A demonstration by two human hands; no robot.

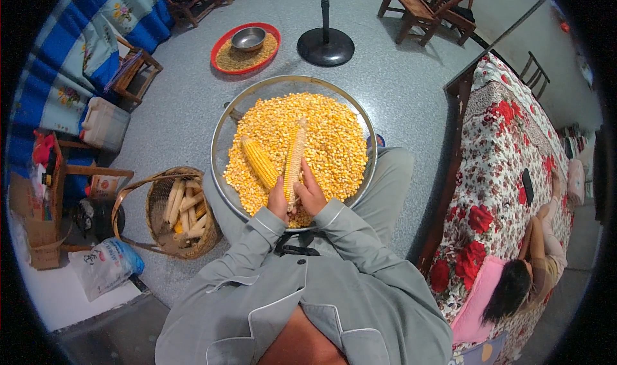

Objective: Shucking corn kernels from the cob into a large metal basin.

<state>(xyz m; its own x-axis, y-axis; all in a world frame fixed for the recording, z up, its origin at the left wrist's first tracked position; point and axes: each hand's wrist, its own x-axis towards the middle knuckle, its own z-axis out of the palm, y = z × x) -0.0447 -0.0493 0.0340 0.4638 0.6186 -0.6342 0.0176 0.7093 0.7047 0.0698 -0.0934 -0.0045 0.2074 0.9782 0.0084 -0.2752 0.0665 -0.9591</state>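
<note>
Left hand [277, 201]: clasping our plump yellow corn ear [259, 162].
Right hand [312, 191]: curled round our pale, mostly bare cob [295, 153].
Silver-rimmed mesh sieve [289, 85]: beneath both, presumably so loose yellow kernels [337, 133] stay contained.
Tan woven basket [204, 244]: beside us, keeping pale stripped cobs [187, 204] apart.

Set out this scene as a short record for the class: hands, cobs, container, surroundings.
Left hand: at the lower end of a partly stripped cob
Right hand: against that cob's right side
Full cob: yellow, lower end by the left hand; gripped or not, unclear
Container: round sieve of loose kernels
Left side: woven basket holding cobs
Beyond: red tray, metal bowl
</note>
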